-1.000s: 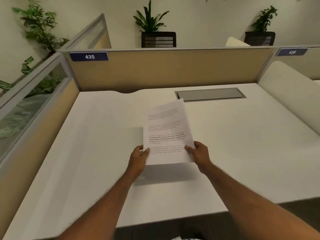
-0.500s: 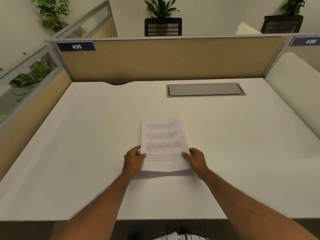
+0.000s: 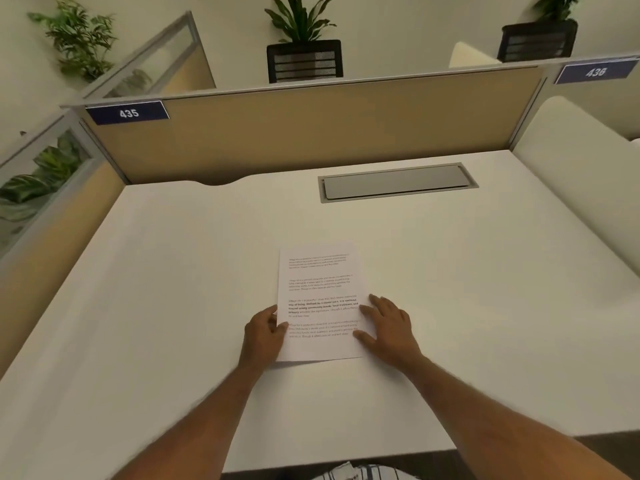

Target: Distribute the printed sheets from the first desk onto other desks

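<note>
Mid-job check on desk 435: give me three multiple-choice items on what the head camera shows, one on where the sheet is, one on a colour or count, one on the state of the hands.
1. Where is the printed sheet?
A. Lying on the white desk, nearer its front edge
B. On top of the partition
C. Over the grey cable hatch

2. How many blue number tags show on the partitions?
A. One
B. Two
C. Three

3. What are the hands doing?
A. Both raised clear of the paper
B. Left hand at the sheet's left edge, right hand spread flat at its right edge
C. Both crumpling the sheet

Answers:
1 A, the sheet lies flat, well short of the cable hatch.
2 B, tag 435 and a second tag at far right.
3 B, the right hand's fingers lie open on the paper.
</note>
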A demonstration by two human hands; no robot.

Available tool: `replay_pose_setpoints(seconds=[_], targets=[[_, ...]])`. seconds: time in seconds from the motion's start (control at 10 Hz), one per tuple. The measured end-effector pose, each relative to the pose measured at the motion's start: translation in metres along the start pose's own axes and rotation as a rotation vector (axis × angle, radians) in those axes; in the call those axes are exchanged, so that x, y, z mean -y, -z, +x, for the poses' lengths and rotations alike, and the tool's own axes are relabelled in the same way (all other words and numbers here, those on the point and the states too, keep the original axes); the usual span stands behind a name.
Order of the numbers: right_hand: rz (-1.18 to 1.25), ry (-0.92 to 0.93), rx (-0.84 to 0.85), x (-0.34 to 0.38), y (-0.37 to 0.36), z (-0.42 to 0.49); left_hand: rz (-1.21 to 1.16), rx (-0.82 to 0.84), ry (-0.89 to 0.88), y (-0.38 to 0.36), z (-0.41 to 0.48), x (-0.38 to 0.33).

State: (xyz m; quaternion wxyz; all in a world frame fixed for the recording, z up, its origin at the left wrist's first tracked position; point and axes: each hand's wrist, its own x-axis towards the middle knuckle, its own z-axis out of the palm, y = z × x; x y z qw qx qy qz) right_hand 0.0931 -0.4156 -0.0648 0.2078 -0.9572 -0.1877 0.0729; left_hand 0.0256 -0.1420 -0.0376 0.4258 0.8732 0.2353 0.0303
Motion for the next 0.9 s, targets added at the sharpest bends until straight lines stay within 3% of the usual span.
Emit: replay_pose_setpoints(seconds=[0.2,0.3,0.6,0.9], targets=[[-0.017,0.018,-0.073,0.001,-0.012,-0.009,0.492,0.196,-0.260,0.012,0.008,0.026],[-0.011,0.010,-0.081,0.002,-0.014,-0.009,0.579,0.239,-0.288,0.012,0.010,0.032],[-0.035,-0.010,-0.034,0.006,-0.010,-0.010,0.649,0.223,-0.329,0.016,0.007,0.031],[0.140,-0.028,-0.056,-0.002,0.004,-0.012,0.711,0.192,-0.334,0.049,0.016,0.035]])
